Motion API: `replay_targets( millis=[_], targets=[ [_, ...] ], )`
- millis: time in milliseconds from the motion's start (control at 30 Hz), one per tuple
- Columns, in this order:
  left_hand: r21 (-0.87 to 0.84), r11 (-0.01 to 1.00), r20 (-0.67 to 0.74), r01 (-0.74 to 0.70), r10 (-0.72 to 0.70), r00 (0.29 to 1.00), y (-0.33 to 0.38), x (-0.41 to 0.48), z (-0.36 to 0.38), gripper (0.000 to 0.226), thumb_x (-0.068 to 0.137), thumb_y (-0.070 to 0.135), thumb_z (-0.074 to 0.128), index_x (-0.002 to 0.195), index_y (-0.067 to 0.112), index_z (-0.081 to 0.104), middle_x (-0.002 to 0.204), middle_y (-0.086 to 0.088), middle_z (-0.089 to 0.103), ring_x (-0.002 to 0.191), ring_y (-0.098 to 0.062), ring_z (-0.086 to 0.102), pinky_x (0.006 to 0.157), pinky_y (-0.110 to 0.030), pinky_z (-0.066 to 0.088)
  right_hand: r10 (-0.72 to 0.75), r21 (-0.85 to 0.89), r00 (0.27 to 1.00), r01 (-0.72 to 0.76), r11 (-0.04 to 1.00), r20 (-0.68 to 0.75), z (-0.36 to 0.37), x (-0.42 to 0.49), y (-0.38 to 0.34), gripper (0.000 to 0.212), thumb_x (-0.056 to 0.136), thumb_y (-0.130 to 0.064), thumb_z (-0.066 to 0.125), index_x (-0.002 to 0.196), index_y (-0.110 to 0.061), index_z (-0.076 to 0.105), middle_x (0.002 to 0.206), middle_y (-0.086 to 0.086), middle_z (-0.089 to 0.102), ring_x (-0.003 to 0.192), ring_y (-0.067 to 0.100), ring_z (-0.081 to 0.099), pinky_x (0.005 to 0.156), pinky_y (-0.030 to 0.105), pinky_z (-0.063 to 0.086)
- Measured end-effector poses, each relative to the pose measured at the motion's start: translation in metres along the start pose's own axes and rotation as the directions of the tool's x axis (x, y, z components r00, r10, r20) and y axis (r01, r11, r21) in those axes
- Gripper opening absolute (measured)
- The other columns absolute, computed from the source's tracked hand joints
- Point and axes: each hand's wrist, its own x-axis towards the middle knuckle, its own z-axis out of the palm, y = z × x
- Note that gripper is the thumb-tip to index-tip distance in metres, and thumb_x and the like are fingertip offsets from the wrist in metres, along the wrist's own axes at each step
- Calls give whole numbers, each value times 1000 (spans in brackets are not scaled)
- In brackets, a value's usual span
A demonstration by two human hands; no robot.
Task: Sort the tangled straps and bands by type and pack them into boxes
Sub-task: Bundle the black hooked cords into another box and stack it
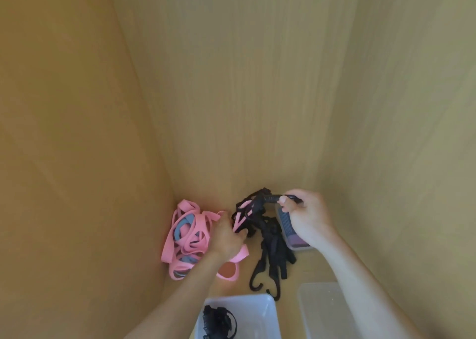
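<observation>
Lower left of centre, the pink bands (195, 229) lie heaped on the surface (244, 145), with a few grey-blue bands (184, 220) woven through them. Just right of the heap, your left grip (226, 238) is curled round the spot where pink band and black strap cross. The black straps (273, 246) trail from there toward the bottom of the frame, hooks lowest. Below them a white box (260, 313) holds a black bundle (219, 320). Your right grip (306, 215) pinches one end of the black straps, over a small lidded container (296, 244). A clear box (319, 285) sits at lower right.
</observation>
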Motion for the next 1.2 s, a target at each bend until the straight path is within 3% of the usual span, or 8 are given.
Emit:
replay_targets(
  millis=[67,167,467,600,800,933,1067,1200],
  targets=[
    [103,995,24,3,-6,1000,-7,10,-4,14,91,14,65,90,18,52,76,6,61,80,-25,66,55,-17,42,-4,60,1000,4,998,4,-6,2,-3,22,98,-28,61,80,-40,67,77,-10,73,73,8,67,67,26,53],
    [257,966,1,-12,12,1000,-19,15,-14,26,90,9,57,68,22,55,64,9,58,62,-12,56,46,-15,32,-4,143,1000,3,990,5,-13,5,-8,21,98,-21,60,85,-33,71,81,-11,75,78,6,70,82,36,57],
    [153,966,-164,208,-183,969,-41,27,-67,22,90,4,57,79,22,64,80,-2,68,72,-22,64,62,-29,52,-60,316,997,74,946,-56,-32,19,-31,21,100,-13,59,88,-24,72,85,-12,76,78,7,72,67,18,55],
    [87,955,-152,285,-270,951,-38,25,-76,33,82,1,59,112,16,60,96,-7,67,87,-29,66,75,-36,57,-75,361,994,99,927,-79,-38,28,-47,23,100,-10,58,87,-20,74,85,-8,77,78,11,72,67,17,56],
    [200,979,-296,28,33,955,12,15,-70,55,77,13,65,129,14,49,131,-6,47,123,-25,47,103,-40,44,-103,416,991,131,900,-88,-48,38,-72,21,101,-12,58,90,-18,75,89,-1,78,81,14,74,74,25,58],
    [-71,975,-25,-211,210,977,69,15,-75,72,81,17,74,141,36,40,138,12,44,125,-7,45,86,-12,46,-147,420,984,175,891,-99,-55,46,-90,20,101,-14,58,91,-18,75,90,-1,78,82,16,74,74,27,57],
    [-176,944,142,-277,303,942,108,12,-76,95,57,60,85,141,41,44,140,19,49,130,-1,44,111,-29,35,-197,452,973,232,862,-124,-65,52,-111,21,101,-14,58,91,-20,75,91,0,78,83,17,74,75,28,58],
    [-292,929,304,-227,315,899,127,8,-71,62,62,64,83,113,32,66,114,18,70,108,2,64,98,-27,44,-238,452,962,272,849,-132,-72,59,-129,22,101,-13,58,90,-19,76,90,-1,78,81,15,73,75,27,57]
  ],
)
